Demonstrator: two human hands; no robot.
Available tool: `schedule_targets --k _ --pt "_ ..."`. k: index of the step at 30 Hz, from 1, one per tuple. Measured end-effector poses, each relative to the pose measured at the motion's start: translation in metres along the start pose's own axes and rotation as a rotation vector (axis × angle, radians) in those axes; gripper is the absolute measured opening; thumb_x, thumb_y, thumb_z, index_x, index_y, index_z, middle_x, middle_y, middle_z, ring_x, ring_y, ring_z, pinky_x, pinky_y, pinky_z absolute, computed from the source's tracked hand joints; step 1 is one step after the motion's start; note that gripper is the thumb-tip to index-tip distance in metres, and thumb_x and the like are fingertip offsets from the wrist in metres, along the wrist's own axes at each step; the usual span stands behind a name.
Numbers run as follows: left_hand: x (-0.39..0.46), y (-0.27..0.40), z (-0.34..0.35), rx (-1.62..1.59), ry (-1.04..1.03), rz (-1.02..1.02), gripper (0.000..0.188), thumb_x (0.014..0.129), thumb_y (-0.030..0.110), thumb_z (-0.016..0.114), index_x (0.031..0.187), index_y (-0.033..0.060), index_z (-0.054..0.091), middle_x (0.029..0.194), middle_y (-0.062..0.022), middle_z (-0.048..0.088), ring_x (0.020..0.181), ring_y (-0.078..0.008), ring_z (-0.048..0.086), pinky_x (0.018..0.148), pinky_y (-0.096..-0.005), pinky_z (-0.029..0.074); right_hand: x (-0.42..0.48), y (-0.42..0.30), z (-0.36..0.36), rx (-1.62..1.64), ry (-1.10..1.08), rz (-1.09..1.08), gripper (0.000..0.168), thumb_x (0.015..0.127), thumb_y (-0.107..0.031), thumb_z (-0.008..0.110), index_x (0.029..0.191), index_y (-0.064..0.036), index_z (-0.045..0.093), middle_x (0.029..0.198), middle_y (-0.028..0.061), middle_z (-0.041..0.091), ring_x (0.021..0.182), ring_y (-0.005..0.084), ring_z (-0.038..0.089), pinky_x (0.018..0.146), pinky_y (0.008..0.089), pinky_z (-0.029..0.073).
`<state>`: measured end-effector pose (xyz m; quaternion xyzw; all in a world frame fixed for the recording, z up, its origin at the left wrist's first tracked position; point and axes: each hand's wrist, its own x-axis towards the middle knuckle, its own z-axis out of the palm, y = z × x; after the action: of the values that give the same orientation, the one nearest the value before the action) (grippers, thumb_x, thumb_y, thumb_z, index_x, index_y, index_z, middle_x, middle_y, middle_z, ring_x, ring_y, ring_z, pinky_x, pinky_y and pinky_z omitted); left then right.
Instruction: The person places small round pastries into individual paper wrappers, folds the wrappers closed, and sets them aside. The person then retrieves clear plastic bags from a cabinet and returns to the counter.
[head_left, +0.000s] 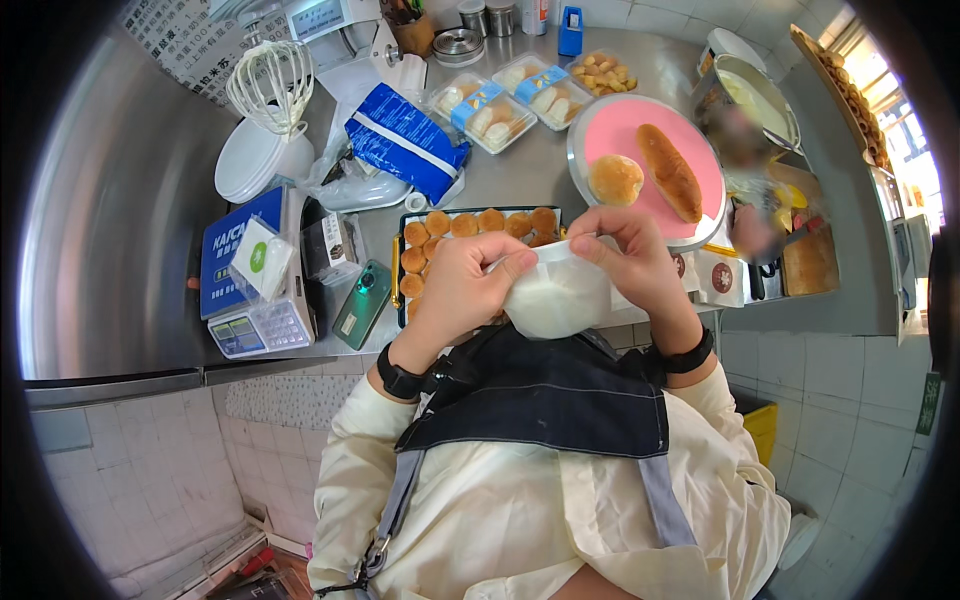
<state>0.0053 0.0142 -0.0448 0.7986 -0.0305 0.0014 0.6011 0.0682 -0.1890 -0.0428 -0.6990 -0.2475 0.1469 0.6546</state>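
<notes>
A small white bag or pouch (559, 296), rounded below, is pinched at its upper edge between my left hand (480, 281) and my right hand (626, 255). Whether it has anything inside cannot be told. Behind my hands lies a dark tray (400, 277) with gold handles, holding rows of small round golden baked pieces (464, 224); my left hand and the bag cover part of it. To the right, a round pink board (609, 120) with a metal-coloured rim bears a round bun (616, 180) and a long bread roll (670, 174).
Clear boxes of filled buns (484, 112) stand beyond the tray, beside a blue packet (407, 142). On the left are a green phone (362, 304), a digital scale (262, 330) and a whisk attachment (271, 86). A metal pot (757, 97) stands at the back right, above a wooden board (810, 259).
</notes>
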Motion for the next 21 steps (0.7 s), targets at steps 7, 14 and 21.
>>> schedule_targets --k 7,14,21 --pt "0.005 0.002 0.012 0.335 0.12 0.205 0.013 0.083 0.014 0.066 0.082 0.0022 0.07 0.06 -0.003 0.061 0.051 -0.0046 0.05 0.048 -0.0221 0.037 0.004 -0.007 0.014 -0.684 -0.008 -0.344 0.008 0.078 -0.014 0.064 0.081 -0.007 0.064 0.078 0.0051 0.062 0.076 0.0253 0.059 0.074 0.0344 0.041" --pt "0.001 -0.009 0.001 0.237 -0.03 0.124 0.012 0.083 0.012 0.064 0.086 0.0013 0.069 0.065 -0.0097 0.065 0.058 -0.0156 0.063 0.054 -0.0257 0.046 -0.01 0.011 0.012 -0.426 0.079 -0.267 0.009 0.078 -0.004 0.061 0.084 -0.007 0.066 0.076 0.0079 0.06 0.076 0.0281 0.058 0.075 0.0361 0.042" --pt "0.003 -0.019 0.005 0.129 -0.078 -0.023 0.012 0.083 0.004 0.065 0.093 -0.0021 0.07 0.077 -0.004 0.068 0.065 -0.0071 0.059 0.058 -0.0195 0.045 -0.024 0.022 0.01 -0.225 0.237 -0.058 0.012 0.075 0.002 0.066 0.086 -0.003 0.069 0.08 0.0081 0.064 0.071 0.0197 0.061 0.065 0.0307 0.048"
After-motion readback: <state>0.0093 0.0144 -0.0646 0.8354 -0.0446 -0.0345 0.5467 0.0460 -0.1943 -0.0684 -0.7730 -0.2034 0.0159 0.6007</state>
